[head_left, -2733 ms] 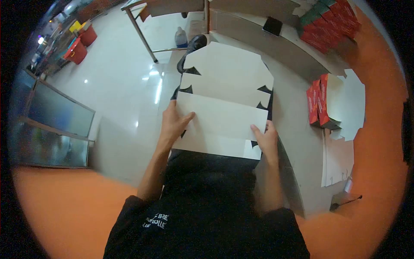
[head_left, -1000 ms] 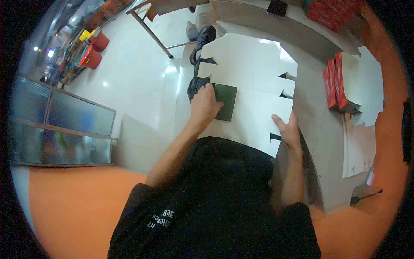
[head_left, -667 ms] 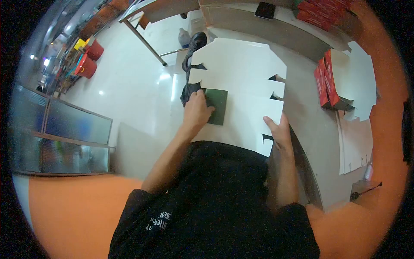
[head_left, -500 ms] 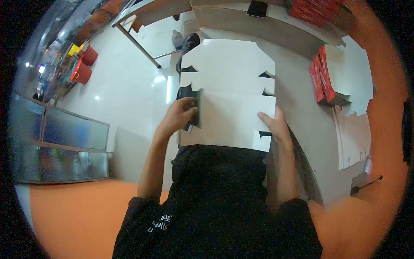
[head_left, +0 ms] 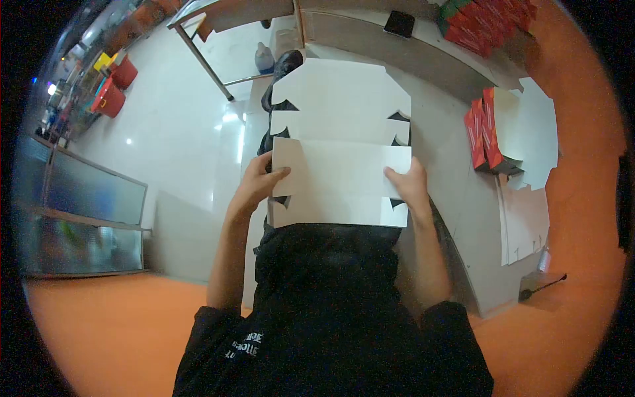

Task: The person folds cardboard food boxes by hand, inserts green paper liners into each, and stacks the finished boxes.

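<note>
A white die-cut cardboard sheet (head_left: 340, 169) lies over my lap, its notched side flaps showing dark gaps. My left hand (head_left: 261, 182) grips its left edge, thumb on the white face and fingers hidden beneath. At the right edge, my right hand (head_left: 410, 185) holds the sheet the same way, thumb on top. The left side flap lies flat with its white face up, and no green shows on it.
Folded red boxes (head_left: 483, 135) stand on the ledge at right beside an opened white sheet (head_left: 532, 132). Flat white sheets (head_left: 522, 218) lie below them. A black phone-like object (head_left: 399, 24) and red-green packets (head_left: 486, 26) are farther back. Glass panels (head_left: 92, 185) stand at left.
The left flap, folded inward with its green side showing about a second ago, has swung back out flat. My left hand has moved left to the sheet's edge; my right hand keeps its hold.
</note>
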A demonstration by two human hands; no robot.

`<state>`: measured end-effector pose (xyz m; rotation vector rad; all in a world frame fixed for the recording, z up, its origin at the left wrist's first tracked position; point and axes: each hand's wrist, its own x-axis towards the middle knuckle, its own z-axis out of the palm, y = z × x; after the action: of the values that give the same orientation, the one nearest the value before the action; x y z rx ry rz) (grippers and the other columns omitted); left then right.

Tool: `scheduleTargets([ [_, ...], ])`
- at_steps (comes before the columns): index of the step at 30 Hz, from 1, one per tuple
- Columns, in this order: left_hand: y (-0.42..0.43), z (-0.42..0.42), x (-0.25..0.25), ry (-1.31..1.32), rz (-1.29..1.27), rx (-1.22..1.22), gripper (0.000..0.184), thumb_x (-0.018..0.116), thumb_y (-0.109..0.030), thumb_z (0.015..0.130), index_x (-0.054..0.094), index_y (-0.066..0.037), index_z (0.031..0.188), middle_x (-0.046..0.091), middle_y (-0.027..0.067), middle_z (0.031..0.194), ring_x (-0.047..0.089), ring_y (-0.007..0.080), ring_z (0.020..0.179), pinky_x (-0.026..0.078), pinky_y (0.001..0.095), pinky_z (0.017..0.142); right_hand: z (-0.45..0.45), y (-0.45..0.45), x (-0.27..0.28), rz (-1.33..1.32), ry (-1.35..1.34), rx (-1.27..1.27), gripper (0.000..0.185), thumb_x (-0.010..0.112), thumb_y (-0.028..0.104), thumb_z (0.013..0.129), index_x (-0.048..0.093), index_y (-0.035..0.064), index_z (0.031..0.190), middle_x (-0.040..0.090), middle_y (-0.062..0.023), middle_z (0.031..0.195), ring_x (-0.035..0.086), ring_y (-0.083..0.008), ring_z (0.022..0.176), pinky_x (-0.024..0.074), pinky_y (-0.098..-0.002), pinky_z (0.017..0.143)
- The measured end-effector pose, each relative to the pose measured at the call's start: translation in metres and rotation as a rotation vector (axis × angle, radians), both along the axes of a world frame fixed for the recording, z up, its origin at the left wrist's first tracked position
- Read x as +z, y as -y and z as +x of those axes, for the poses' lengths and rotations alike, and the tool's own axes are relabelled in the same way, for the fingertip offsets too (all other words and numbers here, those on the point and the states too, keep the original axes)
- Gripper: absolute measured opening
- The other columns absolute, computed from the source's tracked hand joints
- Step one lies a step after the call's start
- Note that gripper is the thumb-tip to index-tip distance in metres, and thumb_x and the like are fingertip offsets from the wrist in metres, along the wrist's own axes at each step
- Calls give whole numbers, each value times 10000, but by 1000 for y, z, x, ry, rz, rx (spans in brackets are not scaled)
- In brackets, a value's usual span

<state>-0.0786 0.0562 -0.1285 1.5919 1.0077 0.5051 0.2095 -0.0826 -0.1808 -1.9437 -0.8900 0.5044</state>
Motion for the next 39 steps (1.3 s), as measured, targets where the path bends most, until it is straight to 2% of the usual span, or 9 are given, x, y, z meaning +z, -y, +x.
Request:
scheduleTargets([
  [7,-9,-8,-10,154,-142,-32,342,628,-95,823,576,52,1127,638,98,1021,598,168,922,463,291,842,-39,-20,35,-370,485,-110,429,666,172,718,483,-41,1042,623,-228,937,630,-392,838,508,-476,732],
  [9,-10,-8,-13,170,-134,-50,341,621,-97,832,569,56,1132,637,105,1027,599,171,921,465,298,842,-55,-29,29,-346,743,-136,253,564,96,803,504,-33,1012,614,-198,850,646,-336,770,527,-428,684],
  [14,-19,-13,-23,182,-232,-59,342,605,-97,849,552,62,1147,636,119,1045,601,176,926,472,303,839,-83,-62,13,-578,1066,-146,194,571,133,825,557,1,965,621,-155,835,662,-255,783,538,-385,675],
  [18,-12,-12,-18,182,-175,-24,376,598,-106,854,523,67,1179,622,126,1076,593,177,959,467,299,854,-68,-32,55,-444,644,24,313,566,261,869,584,-37,964,643,-198,922,658,-328,814,518,-432,743],
  [21,-9,-11,-20,212,-171,-10,398,595,-118,856,507,66,1198,610,125,1100,581,172,987,457,297,872,-13,-10,70,-372,-177,165,332,575,290,892,604,-7,1039,648,-103,898,620,-189,829,488,-358,760],
  [24,-12,-13,-22,249,-207,-15,407,588,-126,861,499,60,1212,605,121,1109,573,165,1001,448,293,884,17,10,28,26,-608,274,292,572,234,907,595,5,1085,630,-57,923,573,-135,857,465,-288,768],
  [27,-12,-14,-21,283,-232,-26,408,586,-128,864,497,50,1221,607,111,1100,572,160,994,448,292,882,18,11,11,-1,-610,316,264,562,179,917,582,8,1117,617,-35,981,563,-121,907,456,-262,788],
  [33,-13,-14,-24,232,-269,19,411,589,-131,869,491,41,1229,601,94,1098,571,156,976,454,297,864,13,7,28,-262,-597,358,483,550,421,907,569,13,1165,624,-58,1021,581,-142,900,472,-290,781],
  [39,-6,-13,-17,267,-250,34,416,572,-127,880,466,41,1246,594,96,1113,565,157,990,454,296,869,-1,-5,13,-107,-690,374,305,552,300,924,598,13,1017,625,-15,855,574,-91,698,478,-256,570],
])
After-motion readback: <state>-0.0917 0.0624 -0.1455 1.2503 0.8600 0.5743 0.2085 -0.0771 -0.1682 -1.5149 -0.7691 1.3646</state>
